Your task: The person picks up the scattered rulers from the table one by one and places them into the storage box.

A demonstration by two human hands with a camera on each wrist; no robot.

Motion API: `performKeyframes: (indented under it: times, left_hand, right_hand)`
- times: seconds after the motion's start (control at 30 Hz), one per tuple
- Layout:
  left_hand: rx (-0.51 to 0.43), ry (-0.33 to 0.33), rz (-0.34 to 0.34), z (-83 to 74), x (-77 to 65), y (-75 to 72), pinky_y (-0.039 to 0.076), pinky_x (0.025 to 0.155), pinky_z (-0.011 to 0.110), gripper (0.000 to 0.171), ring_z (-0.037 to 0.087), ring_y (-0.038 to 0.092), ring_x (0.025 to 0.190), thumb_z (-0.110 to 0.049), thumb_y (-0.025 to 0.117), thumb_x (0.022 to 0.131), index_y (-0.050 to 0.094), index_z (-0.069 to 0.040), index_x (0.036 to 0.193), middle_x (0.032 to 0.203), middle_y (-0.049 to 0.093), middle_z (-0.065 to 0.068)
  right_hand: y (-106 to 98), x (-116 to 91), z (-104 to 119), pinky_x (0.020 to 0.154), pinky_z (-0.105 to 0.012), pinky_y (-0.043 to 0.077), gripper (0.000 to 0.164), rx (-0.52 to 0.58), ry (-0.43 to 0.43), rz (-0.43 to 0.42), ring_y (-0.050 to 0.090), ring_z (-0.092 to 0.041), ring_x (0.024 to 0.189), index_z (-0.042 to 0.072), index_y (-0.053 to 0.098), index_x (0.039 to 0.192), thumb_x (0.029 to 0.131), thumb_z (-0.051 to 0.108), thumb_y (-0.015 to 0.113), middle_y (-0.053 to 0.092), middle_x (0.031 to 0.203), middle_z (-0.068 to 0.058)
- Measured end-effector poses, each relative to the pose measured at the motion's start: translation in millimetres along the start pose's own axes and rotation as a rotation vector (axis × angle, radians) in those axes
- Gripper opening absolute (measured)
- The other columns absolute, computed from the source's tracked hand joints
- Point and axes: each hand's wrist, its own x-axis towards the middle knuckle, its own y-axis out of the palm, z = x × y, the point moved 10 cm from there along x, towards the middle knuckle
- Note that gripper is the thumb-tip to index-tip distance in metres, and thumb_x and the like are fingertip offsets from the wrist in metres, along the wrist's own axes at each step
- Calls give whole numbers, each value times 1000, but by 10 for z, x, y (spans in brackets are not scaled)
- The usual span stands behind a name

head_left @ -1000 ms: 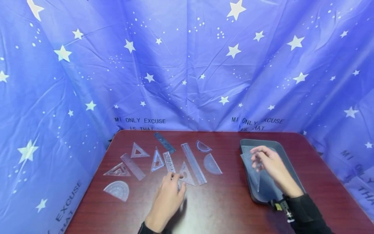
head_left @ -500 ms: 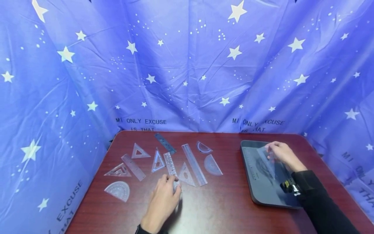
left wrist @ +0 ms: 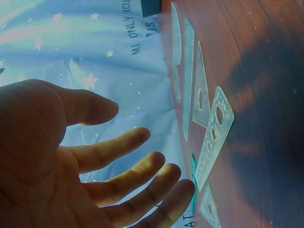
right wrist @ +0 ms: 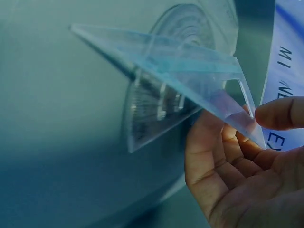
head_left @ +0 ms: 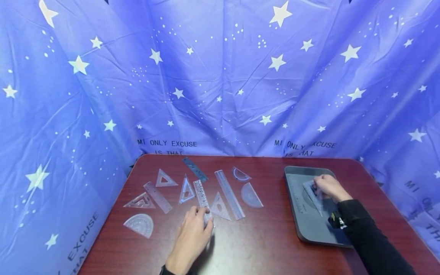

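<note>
My right hand (head_left: 328,187) pinches a clear set square (right wrist: 185,71) by one corner between thumb and fingers, low over the grey tray (head_left: 317,231). Under the set square in the right wrist view, a clear protractor (right wrist: 147,107) lies in the tray. My left hand (head_left: 190,235) hovers palm down at the near end of a clear stencil ruler (head_left: 200,191). In the left wrist view its fingers (left wrist: 152,190) are loosely bent and spread, with nothing in them. Beside the stencil ruler lie another set square (head_left: 221,212) and a long clear ruler (head_left: 228,194).
Two protractors (head_left: 252,196) (head_left: 242,175) lie right of the long ruler. Farther left are a protractor (head_left: 139,223), a short ruler (head_left: 156,196), several set squares (head_left: 165,184) and a dark ruler (head_left: 196,170). A starry blue curtain (head_left: 220,76) surrounds the wooden table (head_left: 261,244).
My right hand, held over the tray's left half a second ago, moved right and then lower with the pinched set square. My left hand drew slightly back and left.
</note>
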Motion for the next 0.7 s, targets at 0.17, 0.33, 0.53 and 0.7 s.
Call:
performKeyframes:
  times: [0.17,0.33,0.53,0.7]
  left_hand:
    - [-3,-6,4,6,6,5,60,86,57,22,30,67,109,-23,72,99,75,-12,117,118,69,10]
    - [-1,-16,13,16,3,23,60,86,57,22,29,67,108,-23,72,99,74,-12,118,118,69,10]
    - [-12,-23,14,27,-5,26,60,85,57,22,30,67,110,-23,72,99,74,-12,118,119,69,10]
    - [-18,-11,-1,42,-7,-3,60,86,58,23,32,66,111,-21,72,98,74,-11,118,118,68,10]
  right_hand:
    - [14,34,-105,65,-33,59,25,-26,26,-13,60,-16,71,10,51,75,97,10,41,56,77,-2]
    - [5,39,-144,69,-35,61,23,-80,16,-27,59,-18,74,14,47,73,96,10,46,50,73,-1]
    - [-29,-18,-121,78,-47,67,46,-174,25,-56,67,-44,103,-20,51,132,106,19,51,61,112,-34]
    - [-47,-140,-81,81,-48,66,62,-204,32,-76,58,-57,125,-23,34,150,108,21,50,42,147,-46]
